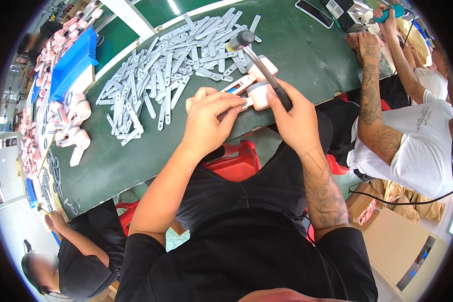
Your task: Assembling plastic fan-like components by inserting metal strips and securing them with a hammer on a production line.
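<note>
My right hand (296,117) is closed around the dark handle of a hammer (269,75), whose black head with a yellow end is raised over the table. Its fingers also lie against a pink and grey plastic device (259,95). My left hand (211,121) is closed, its thumb and fingertips pinching a small white piece (247,103) right at the near side of that device. Just beyond, a second pink device (265,67) rests on the table, with a white handle-like part (238,85) beside it showing a dark slot and some blue.
A large heap of grey plastic strips (161,68) covers the green table (297,55). Several pink devices (75,113) and a blue tray (78,60) stand at left. A phone (314,12) lies at the far edge. Co-workers sit on both sides, one using a teal power tool (390,12).
</note>
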`<state>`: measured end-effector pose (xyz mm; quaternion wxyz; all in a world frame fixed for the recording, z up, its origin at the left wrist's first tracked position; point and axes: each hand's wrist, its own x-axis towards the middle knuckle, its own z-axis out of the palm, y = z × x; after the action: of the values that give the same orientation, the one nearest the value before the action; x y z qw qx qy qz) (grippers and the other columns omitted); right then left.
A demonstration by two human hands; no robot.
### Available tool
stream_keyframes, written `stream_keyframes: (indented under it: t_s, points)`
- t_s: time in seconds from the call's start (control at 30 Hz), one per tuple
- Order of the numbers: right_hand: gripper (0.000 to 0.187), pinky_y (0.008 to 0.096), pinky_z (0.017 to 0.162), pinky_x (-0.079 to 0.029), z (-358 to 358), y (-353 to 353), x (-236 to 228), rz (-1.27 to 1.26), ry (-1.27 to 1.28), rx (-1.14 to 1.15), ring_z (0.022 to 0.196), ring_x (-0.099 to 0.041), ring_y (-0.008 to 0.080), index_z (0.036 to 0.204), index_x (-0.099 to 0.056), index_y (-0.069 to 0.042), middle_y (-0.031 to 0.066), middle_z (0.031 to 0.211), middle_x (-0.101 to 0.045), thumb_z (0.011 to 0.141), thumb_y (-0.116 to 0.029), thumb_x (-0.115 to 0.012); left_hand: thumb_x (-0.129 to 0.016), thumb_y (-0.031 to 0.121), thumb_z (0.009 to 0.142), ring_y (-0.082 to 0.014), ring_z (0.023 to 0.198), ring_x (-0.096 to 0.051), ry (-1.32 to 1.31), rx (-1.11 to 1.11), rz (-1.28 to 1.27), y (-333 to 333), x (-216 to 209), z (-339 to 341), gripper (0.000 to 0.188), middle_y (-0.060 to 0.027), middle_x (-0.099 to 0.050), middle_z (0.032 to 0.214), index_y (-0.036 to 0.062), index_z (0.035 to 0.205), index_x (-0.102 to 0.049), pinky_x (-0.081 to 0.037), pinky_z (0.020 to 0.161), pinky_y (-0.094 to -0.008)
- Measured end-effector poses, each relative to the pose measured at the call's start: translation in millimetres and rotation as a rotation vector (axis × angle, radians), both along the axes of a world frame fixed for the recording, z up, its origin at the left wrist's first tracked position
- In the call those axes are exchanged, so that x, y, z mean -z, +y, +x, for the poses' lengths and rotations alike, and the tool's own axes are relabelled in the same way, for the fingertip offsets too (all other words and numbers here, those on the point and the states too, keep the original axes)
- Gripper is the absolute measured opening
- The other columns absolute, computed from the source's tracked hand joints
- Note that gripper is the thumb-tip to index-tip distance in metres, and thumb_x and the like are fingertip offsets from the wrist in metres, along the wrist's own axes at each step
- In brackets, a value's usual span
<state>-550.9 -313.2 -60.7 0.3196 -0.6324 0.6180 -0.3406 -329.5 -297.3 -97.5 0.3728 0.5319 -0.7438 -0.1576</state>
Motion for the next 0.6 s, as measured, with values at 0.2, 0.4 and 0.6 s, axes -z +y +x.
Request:
stream_keyframes:
  t_s: [0.2, 0.4, 0.6]
  points:
    - [0.042, 0.0363, 0.099, -0.055, -46, 60, -18, 0.000, 0.094, -0.210, 0.113, -0.075, 0.0341, 0.154, -0.064, -0.007, 0.0238, 0.128, -0.075, 0.112, -0.009, -0.060, -0.091, 0.022, 0.083, -0.0205, 0.096, -0.062, 0.082, -0.107, 0.020, 1, 10, 1, 0.014, 0.0044, -0.074, 0.086, 0.0168, 0.092, -0.081, -0.032, 0.090, -0.0401]
    - [0.044, 0.0362, 0.080, -0.054, -49, 83, -23, 0.018, 0.150, -0.177, 0.080, -0.064, 0.0292, 0.153, -0.065, -0.009, 0.0149, 0.089, -0.064, 0.110, -0.004, -0.061, -0.091, 0.023, 0.083, -0.0201, 0.098, -0.062, 0.098, -0.102, -0.002, -1, 13, -1, 0.014, 0.0042, -0.077, 0.087, 0.0177, 0.093, -0.083, -0.032, 0.090, -0.0409]
    - [0.050, 0.0399, 0.069, -0.052, -39, 80, -25, -0.092, 0.226, -0.146, 0.072, -0.058, 0.0297, 0.155, -0.065, -0.016, 0.0129, 0.082, -0.056, 0.106, -0.003, -0.064, -0.091, 0.023, 0.083, -0.0213, 0.100, -0.062, 0.114, -0.092, -0.006, -2, 14, 2, 0.011, 0.0032, -0.081, 0.094, 0.0178, 0.090, -0.084, -0.032, 0.092, -0.0418]
